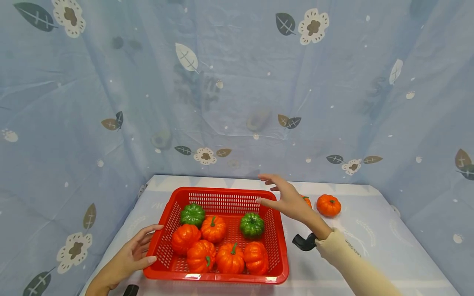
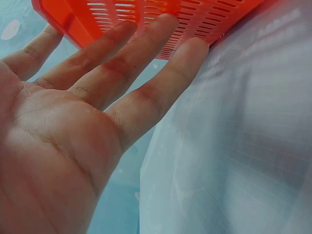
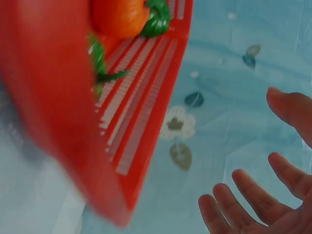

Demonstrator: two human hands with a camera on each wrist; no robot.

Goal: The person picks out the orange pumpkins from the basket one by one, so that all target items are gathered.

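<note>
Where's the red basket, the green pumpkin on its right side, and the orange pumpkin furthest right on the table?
Red basket (image 1: 222, 278): head view, on its front rim.
Right green pumpkin (image 1: 252, 228): head view, mid-body.
Furthest-right orange pumpkin (image 1: 327, 206): head view, mid-body.

L hand (image 1: 134, 253) has fingers extended & spread, thumb out to the side. R hand (image 1: 286, 200) hangs midair, fingers spread, R forearm (image 1: 353, 260) angled fwd.

Left hand (image 2: 73, 107): palm toward camera, fingers (image 2: 160, 91) extended and spread apart. Basket (image 2: 200, 19): red, slotted, partly behind the ends of the fingers; contact not confirmable. Desk (image 2: 234, 126): pale, right of the fingers as viewed. Cloth (image 2: 117, 207): blue, behind the fingers.
</note>
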